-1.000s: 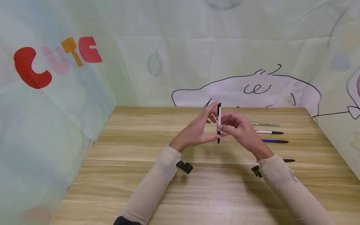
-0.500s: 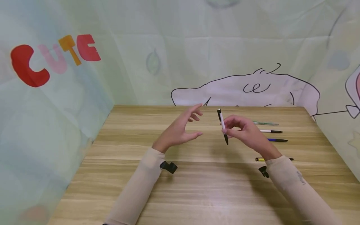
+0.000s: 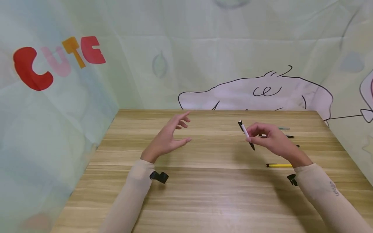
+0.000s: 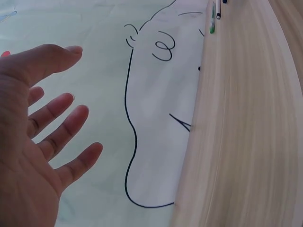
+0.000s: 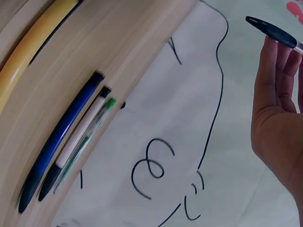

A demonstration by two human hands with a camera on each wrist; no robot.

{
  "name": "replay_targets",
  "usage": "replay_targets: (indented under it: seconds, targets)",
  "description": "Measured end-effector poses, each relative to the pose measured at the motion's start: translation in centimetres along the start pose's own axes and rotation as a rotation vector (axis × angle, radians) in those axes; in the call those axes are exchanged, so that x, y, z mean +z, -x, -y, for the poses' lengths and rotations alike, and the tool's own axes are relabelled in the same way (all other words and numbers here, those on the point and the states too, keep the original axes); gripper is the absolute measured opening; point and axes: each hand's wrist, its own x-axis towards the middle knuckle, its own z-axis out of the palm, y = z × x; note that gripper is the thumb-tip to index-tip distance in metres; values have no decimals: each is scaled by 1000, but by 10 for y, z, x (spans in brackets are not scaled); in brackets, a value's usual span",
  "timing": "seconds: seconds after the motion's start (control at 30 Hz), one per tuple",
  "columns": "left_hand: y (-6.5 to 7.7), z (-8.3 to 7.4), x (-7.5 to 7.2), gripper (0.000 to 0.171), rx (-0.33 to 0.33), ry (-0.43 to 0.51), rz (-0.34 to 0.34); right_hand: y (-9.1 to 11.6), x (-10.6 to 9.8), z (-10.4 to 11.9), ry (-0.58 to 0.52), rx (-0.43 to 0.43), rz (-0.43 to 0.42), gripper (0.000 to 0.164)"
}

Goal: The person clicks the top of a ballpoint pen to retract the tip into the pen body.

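Note:
Between thumb and fingers, my right hand (image 3: 269, 139) pinches a white pen (image 3: 246, 133) with black ends above the table. The pen leans, its black tip pointing down and its button end up to the left. In the right wrist view the black tip of the held pen (image 5: 272, 32) shows at the upper right beside the hand. My left hand (image 3: 166, 136) hovers over the table's left half with thumb and fingers spread apart, holding nothing. The left wrist view shows the same hand (image 4: 42, 113) with its palm bare.
On the wooden table (image 3: 186, 194), a yellow pen (image 3: 278, 165) lies under the right wrist. Beyond it lie a blue pen (image 5: 61, 139), another white pen (image 5: 75, 142) and a clear green pen (image 5: 87, 142), partly hidden in the head view. A printed cloth backdrop (image 3: 186, 58) rises behind.
My left hand has let go of the pen and moved left. My right hand has carried the pen to the right and tilted it. The yellow pen has come into view.

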Motion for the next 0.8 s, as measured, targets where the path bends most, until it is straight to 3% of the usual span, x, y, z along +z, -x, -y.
replay_targets:
  seconds: [0.3,0.8]
  targets:
    - [20,13,-13,91,-39,-2,-52,17,-21,-14,49,31,-45,11]
    - [43,22,-31,87,-120,-32,-53,38,-41,-46,182,13,1,8]
